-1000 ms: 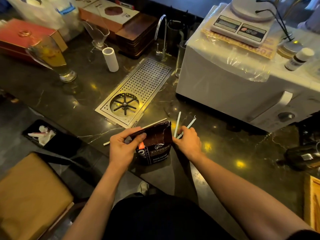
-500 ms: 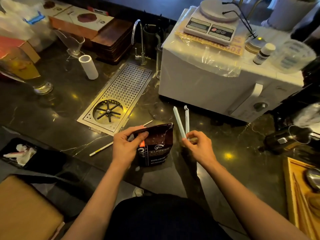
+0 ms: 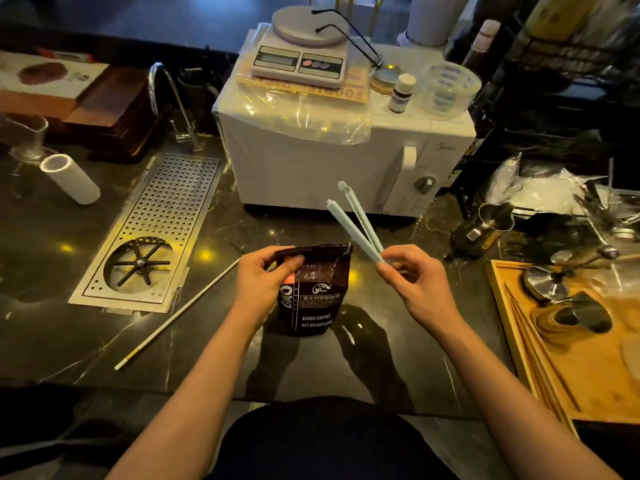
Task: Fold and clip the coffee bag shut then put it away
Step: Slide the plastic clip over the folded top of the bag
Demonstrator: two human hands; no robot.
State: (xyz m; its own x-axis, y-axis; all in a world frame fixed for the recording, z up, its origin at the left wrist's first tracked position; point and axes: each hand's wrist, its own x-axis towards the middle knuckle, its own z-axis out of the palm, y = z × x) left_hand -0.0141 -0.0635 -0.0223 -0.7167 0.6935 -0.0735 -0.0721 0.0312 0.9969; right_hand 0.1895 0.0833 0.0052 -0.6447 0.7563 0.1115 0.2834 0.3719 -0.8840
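Observation:
A dark brown coffee bag [image 3: 317, 294] with white lettering stands upright on the black marble counter [image 3: 69, 341] near its front edge. My left hand [image 3: 265, 282] pinches the bag's folded top at its left corner. My right hand [image 3: 412, 285] holds a long white sealing clip [image 3: 353, 221] by its hinged end, above and to the right of the bag. The clip's two arms are spread apart and point up and to the left. The clip does not touch the bag.
A thin white stick [image 3: 176, 315] lies left of the bag. A perforated metal drip tray [image 3: 156, 230] is set into the counter at left. Behind stands a white microwave [image 3: 329, 161] with a scale [image 3: 301, 46] on top. A metal pitcher [image 3: 485, 226] and a wooden tray [image 3: 571, 358] stand at right.
My right hand picked the clip off the counter and raised it, its arms now spread apart in the air. My left hand kept hold of the bag's top.

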